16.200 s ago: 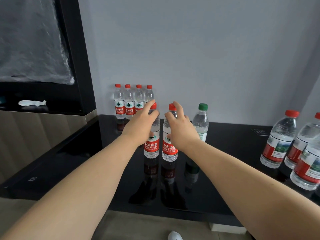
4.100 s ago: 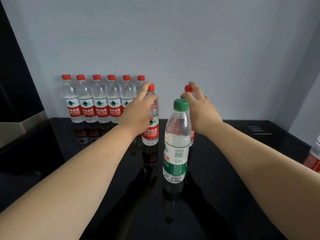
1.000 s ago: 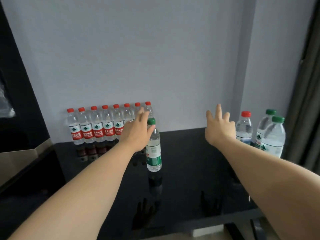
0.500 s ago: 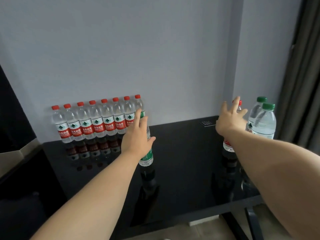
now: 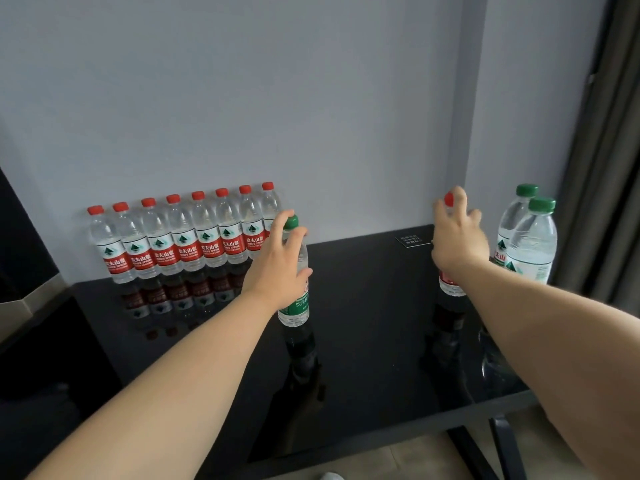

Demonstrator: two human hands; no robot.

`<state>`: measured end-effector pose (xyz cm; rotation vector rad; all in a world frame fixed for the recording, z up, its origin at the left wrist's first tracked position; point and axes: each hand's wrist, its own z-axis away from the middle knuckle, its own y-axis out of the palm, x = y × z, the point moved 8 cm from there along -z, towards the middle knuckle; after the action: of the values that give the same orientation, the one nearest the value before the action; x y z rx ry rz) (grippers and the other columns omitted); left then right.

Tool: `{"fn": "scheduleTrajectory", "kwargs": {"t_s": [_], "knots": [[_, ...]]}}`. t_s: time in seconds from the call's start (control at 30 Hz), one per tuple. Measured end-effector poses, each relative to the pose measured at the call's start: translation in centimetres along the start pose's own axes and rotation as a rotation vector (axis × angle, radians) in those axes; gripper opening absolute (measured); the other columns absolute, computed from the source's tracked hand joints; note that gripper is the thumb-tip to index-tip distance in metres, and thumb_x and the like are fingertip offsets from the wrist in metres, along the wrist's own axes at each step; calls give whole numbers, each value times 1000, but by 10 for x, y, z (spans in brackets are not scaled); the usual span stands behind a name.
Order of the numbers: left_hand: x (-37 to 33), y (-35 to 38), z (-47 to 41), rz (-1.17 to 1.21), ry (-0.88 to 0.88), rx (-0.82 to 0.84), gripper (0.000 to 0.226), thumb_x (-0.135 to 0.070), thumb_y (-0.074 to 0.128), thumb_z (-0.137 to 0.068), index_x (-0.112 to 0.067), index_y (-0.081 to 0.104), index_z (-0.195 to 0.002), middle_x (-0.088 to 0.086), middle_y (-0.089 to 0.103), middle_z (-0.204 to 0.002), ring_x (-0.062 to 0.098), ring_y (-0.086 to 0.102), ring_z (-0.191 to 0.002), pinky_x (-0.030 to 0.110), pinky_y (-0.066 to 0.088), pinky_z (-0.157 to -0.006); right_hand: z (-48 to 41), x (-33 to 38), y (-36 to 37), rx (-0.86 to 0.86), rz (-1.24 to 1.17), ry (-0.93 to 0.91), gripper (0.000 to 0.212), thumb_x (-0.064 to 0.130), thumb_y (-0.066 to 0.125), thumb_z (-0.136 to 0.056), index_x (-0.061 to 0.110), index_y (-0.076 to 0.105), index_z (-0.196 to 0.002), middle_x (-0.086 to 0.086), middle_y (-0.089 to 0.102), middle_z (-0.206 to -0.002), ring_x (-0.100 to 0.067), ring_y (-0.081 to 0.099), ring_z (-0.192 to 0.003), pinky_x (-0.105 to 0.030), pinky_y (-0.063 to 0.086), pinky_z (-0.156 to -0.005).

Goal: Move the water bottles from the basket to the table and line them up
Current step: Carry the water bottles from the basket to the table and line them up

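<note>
One glossy black worktop (image 5: 374, 306) meets a grey wall. Eight upright bottles form the row of red-capped bottles (image 5: 183, 237), side by side along the wall at rear left. The left hand (image 5: 277, 268) grips a green-capped bottle (image 5: 294, 306) standing just in front of the row's right end. The right hand (image 5: 457, 240) curls round the neck of a lone red-capped bottle (image 5: 448, 285), beside a pair of green-capped bottles (image 5: 526, 244) at the right edge. A small dark card (image 5: 414, 240) lies at the rear.

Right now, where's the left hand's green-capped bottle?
Head view, left of centre: the green-capped bottle stands on the black table, gripped by the left hand, in front of the right end of the red-capped row.
</note>
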<state>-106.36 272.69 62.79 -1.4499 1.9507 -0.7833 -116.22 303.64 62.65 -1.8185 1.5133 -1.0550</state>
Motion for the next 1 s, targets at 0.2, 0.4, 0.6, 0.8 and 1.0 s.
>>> {"fn": "scheduleTrajectory", "kwargs": {"t_s": [0.2, 0.4, 0.6, 0.8, 1.0], "knots": [[11, -8, -1, -54, 10, 44, 66, -31, 85, -80, -23, 46, -133, -1, 13, -163, 29, 55, -125, 43, 57, -94, 22, 40, -6, 33, -70, -218, 83, -9, 72, -72, 24, 35, -139, -4, 12, -154, -43, 41, -116, -43, 50, -61], [0, -24, 1, -256, 87, 32, 77, -34, 90, -73, -21, 50, -137, 2, 29, -159, 28, 52, -127, 42, 52, -98, 46, 94, -24, 23, -224, -394, 80, 4, 77, -83, 28, 32, -146, -1, 11, -160, -43, 43, -128, -51, 60, -78], [-6, -27, 8, -212, 37, 72, 83, -21, 88, -78, -19, 43, -147, -3, 18, -164, 26, 48, -134, 39, 53, -99, 76, 143, -40, 64, -413, -582, 85, 10, 82, -82, 31, 32, -147, 2, 13, -161, -40, 45, -134, -55, 56, -97], [7, -37, 13, -53, 10, 163, 90, -6, 76, -84, -30, 26, -154, -20, -10, -168, 22, 58, -124, 31, 58, -69, 108, 176, -51, 115, -582, -667, 86, 7, 82, -81, 29, 32, -148, 6, 14, -160, -31, 46, -136, -43, 55, -102], [60, -64, 42, -99, -160, 139, 78, -6, 70, -89, -24, 29, -153, -12, -7, -169, 14, 62, -86, 19, 38, -50, 139, 229, -50, 167, -612, -772, 90, 8, 83, -82, 27, 29, -151, 7, 12, -161, -31, 39, -142, -42, 50, -108]]}}
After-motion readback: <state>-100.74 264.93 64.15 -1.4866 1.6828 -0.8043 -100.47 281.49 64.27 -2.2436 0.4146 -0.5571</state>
